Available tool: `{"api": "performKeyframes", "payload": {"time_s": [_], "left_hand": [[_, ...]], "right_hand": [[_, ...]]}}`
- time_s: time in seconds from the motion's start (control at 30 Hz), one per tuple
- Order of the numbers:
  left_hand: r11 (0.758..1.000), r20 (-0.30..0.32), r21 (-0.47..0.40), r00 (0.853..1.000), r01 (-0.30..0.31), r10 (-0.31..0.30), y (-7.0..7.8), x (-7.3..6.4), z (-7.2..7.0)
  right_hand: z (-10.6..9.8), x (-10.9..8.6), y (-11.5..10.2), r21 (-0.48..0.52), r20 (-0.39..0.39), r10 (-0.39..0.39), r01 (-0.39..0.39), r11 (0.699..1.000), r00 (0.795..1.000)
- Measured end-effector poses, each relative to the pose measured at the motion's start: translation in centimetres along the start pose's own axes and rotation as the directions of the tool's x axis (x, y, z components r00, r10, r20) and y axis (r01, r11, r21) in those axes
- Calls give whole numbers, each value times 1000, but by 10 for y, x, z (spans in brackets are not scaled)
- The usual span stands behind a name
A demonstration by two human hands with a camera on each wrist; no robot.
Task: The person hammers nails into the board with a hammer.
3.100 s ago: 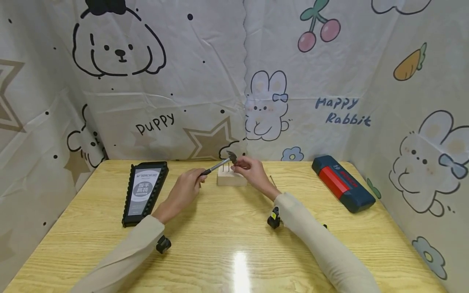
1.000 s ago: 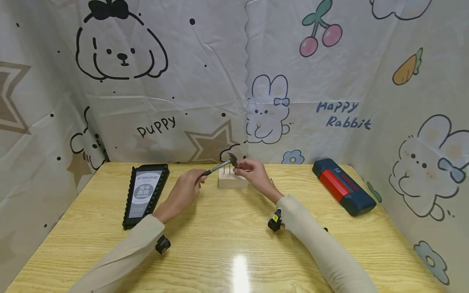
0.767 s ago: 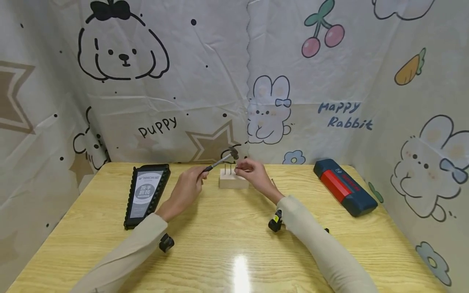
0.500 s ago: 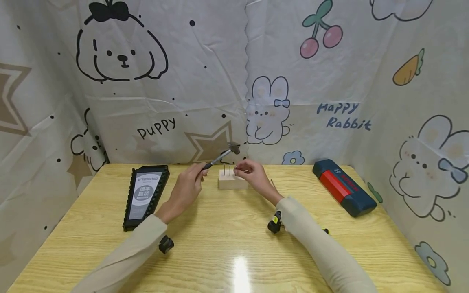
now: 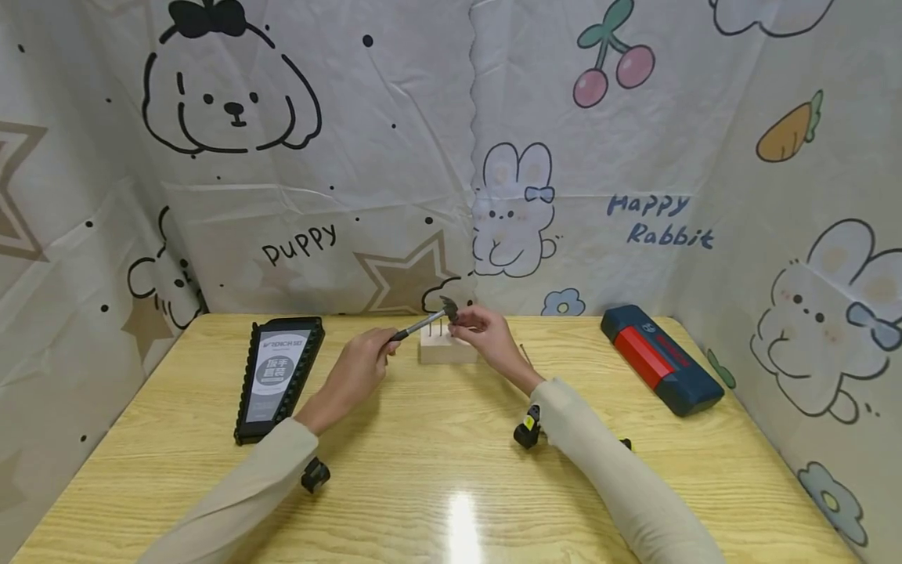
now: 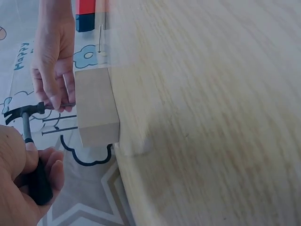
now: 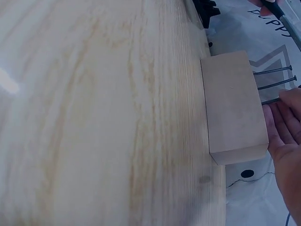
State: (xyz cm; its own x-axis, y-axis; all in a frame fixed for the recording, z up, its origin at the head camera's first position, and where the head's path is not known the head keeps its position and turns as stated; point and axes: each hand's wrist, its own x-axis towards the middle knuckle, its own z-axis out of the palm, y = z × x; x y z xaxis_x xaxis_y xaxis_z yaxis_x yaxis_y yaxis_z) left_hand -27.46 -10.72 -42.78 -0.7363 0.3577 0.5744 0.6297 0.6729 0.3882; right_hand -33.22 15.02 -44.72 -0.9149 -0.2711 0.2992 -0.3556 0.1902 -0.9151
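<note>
My left hand (image 5: 358,366) grips the dark handle of a claw hammer (image 5: 425,321). In the left wrist view the hammer's head (image 6: 26,111) is at the top of a nail (image 6: 67,104), seemingly touching it. My right hand (image 5: 488,335) pinches that nail between thumb and fingers, its point at the top of a pale wooden block (image 5: 447,355). Two more nails, one nearer (image 7: 277,85) and one farther (image 7: 273,71), stand upright in the block beside it. In the right wrist view the pinching fingertips (image 7: 284,96) partly cover the held nail.
Left on the table lies a black wrench-set holder (image 5: 276,372). A dark blue and red case (image 5: 661,359) lies at the right. A loose nail (image 6: 99,38) is on the table behind my right wrist. Printed fabric (image 5: 395,196) closes off the back and sides.
The hammer head rises above the held nail around half a second ago, then comes down to it now. My right hand stays at the block, and the two standing nails look the same.
</note>
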Motion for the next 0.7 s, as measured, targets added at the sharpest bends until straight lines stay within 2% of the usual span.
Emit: {"api": "performKeyframes", "payload": {"time_s": [0.17, 0.43, 0.7], "left_hand": [[1000, -13, -16, 1000, 1, -1, -1, -1, 1], [1000, -12, -20, 1000, 11, -11, 1, -2, -3], [1000, -7, -15, 1000, 21, -21, 1, -4, -6]], "right_hand": [[1, -1, -2, 18, 0, 9, -9, 1000, 1000], [0, 1, -7, -44, -5, 8, -8, 999, 1000], [-5, 3, -15, -109, 23, 27, -24, 994, 999]]}}
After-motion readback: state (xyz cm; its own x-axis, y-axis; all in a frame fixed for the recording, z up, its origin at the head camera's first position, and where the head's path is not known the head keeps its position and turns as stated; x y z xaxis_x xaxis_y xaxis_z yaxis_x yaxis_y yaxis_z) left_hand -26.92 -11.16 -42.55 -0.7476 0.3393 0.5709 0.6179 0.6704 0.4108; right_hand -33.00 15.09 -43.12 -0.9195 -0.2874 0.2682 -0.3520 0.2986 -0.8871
